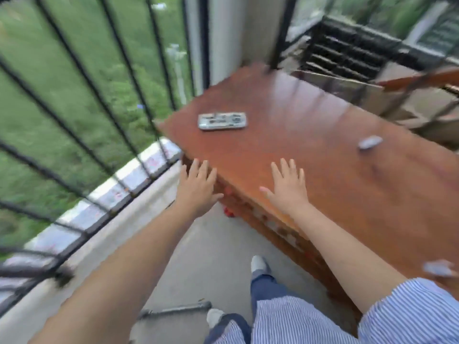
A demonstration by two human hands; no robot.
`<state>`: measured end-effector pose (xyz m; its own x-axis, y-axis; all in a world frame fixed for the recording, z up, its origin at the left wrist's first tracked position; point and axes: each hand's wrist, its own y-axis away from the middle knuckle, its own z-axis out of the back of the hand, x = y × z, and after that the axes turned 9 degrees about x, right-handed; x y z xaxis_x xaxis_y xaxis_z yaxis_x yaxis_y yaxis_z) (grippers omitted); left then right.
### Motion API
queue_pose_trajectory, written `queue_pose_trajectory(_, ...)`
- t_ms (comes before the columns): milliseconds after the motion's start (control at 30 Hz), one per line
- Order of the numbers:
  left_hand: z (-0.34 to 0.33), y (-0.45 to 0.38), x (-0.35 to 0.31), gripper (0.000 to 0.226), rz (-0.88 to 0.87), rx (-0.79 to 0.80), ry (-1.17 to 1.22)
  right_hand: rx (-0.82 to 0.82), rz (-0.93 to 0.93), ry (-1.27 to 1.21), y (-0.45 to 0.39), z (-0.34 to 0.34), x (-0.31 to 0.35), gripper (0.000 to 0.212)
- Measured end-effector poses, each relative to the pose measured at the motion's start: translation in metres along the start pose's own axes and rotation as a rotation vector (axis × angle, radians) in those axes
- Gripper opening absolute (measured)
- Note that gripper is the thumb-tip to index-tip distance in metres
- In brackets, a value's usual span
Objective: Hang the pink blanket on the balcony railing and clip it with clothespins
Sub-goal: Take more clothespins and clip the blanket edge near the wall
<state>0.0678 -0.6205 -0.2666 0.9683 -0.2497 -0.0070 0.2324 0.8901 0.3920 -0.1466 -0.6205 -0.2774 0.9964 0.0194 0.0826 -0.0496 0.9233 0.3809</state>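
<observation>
Head view looks down at a brown wooden table (310, 135) on a balcony, and it is blurry. Both hands are stretched out flat with fingers spread and hold nothing. The left hand (198, 187) is over the table's near corner. The right hand (288, 184) is over the tabletop. A grey remote (222, 121) lies flat farther back, its long side running left to right. Black railing bars (99, 95) stand to the left, beside the left hand. I cannot see the pink blanket.
</observation>
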Motion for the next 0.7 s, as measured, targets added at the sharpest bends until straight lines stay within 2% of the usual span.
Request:
queue_pose_trajectory(200,0.019,-0.056,-0.167,0.068,-0.416,0.0,-0.205,0.017,-0.551,-0.201,0.101,-0.025,-0.181,0.067)
queue_pose_trajectory(333,0.025,-0.078,-0.265,0.067,-0.575,0.041,-0.288,0.023,-0.837,-0.334,0.16,-0.052,-0.261,0.065)
queue_pose_trajectory(533,0.016,-0.112,-0.363,0.066,-0.626,0.109,-0.363,0.041,-1.108,-0.665,0.185,-0.085,-0.348,0.054)
queue_pose_trajectory(700,0.02,-0.149,-0.399,0.065,-0.597,0.142,-0.374,0.036,-1.141,-0.792,0.155,-0.083,-0.379,0.047)
